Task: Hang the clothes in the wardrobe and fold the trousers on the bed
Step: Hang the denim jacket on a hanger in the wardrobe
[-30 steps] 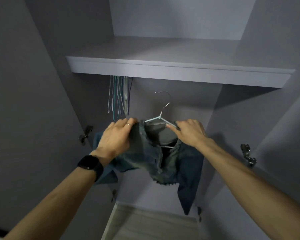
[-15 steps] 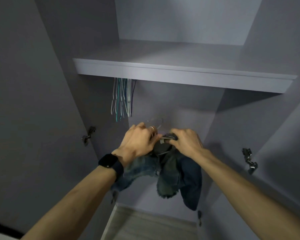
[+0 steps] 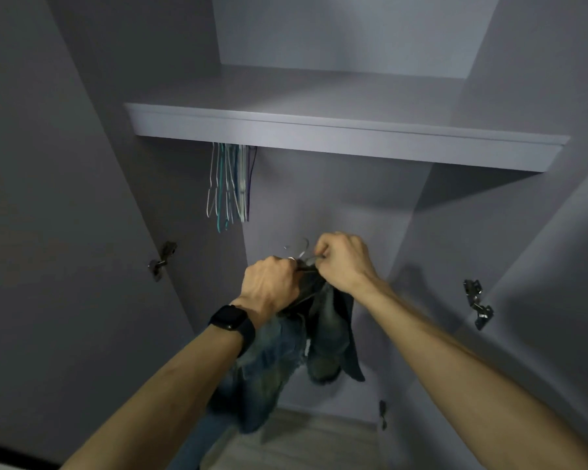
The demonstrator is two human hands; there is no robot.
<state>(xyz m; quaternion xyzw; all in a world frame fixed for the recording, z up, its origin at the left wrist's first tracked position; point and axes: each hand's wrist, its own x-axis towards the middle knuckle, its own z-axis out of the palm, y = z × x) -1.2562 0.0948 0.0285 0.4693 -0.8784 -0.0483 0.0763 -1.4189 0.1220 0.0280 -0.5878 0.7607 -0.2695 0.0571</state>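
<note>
While both fists met below the shelf (image 3: 353, 134) of the wardrobe (image 3: 336, 198), the left hand (image 3: 272, 286) clenched the bunched top of the denim garment (image 3: 326, 334). The right hand (image 3: 342, 262) pinched the wire hanger (image 3: 302, 248), its blurred hook seemingly pointing up. The denim hung lengthwise downward between the forearms.

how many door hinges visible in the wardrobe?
3. Left hinge on the left wall, right hinge on the right wall, low hinge near the floor, right of the denim. The denim may hide others.
</note>
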